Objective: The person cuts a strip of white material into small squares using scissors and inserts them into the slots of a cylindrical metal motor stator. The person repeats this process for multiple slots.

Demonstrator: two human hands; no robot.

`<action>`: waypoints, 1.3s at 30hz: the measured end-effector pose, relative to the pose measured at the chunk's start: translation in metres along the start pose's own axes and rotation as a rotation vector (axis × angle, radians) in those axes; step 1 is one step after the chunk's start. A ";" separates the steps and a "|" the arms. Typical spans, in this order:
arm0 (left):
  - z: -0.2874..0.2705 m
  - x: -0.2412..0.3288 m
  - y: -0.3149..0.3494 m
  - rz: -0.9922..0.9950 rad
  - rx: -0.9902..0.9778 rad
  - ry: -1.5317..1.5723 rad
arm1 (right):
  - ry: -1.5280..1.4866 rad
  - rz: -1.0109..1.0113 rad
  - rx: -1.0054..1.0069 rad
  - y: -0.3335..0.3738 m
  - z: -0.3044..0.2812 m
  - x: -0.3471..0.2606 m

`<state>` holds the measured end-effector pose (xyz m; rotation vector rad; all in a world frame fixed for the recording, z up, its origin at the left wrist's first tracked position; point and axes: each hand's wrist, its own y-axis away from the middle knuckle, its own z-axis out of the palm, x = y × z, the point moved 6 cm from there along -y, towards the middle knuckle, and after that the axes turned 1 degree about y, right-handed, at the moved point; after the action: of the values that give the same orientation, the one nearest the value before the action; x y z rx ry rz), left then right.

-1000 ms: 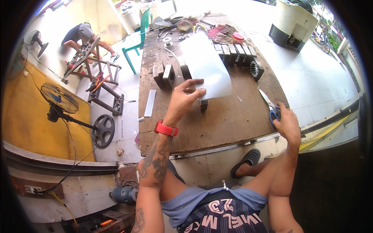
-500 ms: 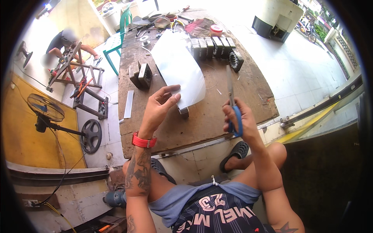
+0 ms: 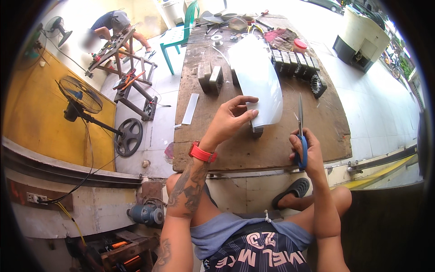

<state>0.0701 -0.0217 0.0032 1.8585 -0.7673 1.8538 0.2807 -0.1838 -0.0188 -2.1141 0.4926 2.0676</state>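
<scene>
A glossy white flexible sheet (image 3: 257, 75) lies lengthwise over the wooden table, its near end curling up. My left hand (image 3: 233, 115) pinches the left near corner of the sheet between thumb and fingers. To the right of the sheet, my right hand (image 3: 308, 149) holds scissors (image 3: 304, 156) by their blue handle, the blades pointing away from me and apart from the sheet. A dark metal block (image 3: 257, 131) shows partly beneath the sheet's near end. Left of the sheet stand two laminated metal blocks (image 3: 216, 79).
The worn wooden table (image 3: 213, 149) carries a row of metal cores (image 3: 294, 63), a white strip (image 3: 190, 109), a wire spool (image 3: 217, 40), a red-lidded jar (image 3: 299, 46) and a rag (image 3: 280, 40). A green chair (image 3: 181, 34) and standing fan (image 3: 81, 95) are leftward. Another person (image 3: 113, 25) bends over a bench.
The whole view has swung left, so the table and hands appear farther right. My left hand stays on the sheet's corner and my right hand still has the scissors, beside the sheet.
</scene>
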 end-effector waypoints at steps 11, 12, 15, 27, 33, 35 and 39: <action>-0.003 0.004 0.000 0.103 0.065 -0.193 | 0.078 0.009 -0.033 0.003 0.019 -0.005; -0.002 0.006 0.001 0.123 0.070 -0.234 | 0.086 -0.003 -0.034 0.003 0.019 -0.007; -0.003 0.003 0.002 0.052 0.118 -0.077 | 0.111 -0.038 -0.025 0.002 0.018 -0.015; 0.001 0.002 0.002 0.049 0.083 -0.214 | 1.182 -0.117 0.318 -0.005 -0.085 -0.034; 0.000 0.001 0.002 0.066 0.087 -0.245 | 1.179 -0.014 0.223 -0.004 -0.094 -0.038; 0.000 0.004 0.002 0.080 0.084 -0.265 | 1.158 -0.078 0.224 -0.001 -0.083 -0.062; 0.001 0.006 0.002 0.096 0.077 -0.284 | 0.713 -0.744 0.308 0.048 -0.052 -0.169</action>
<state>0.0693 -0.0240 0.0089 2.2018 -0.9040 1.7168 0.3138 -0.2228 0.1568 -2.2901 0.0435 0.7828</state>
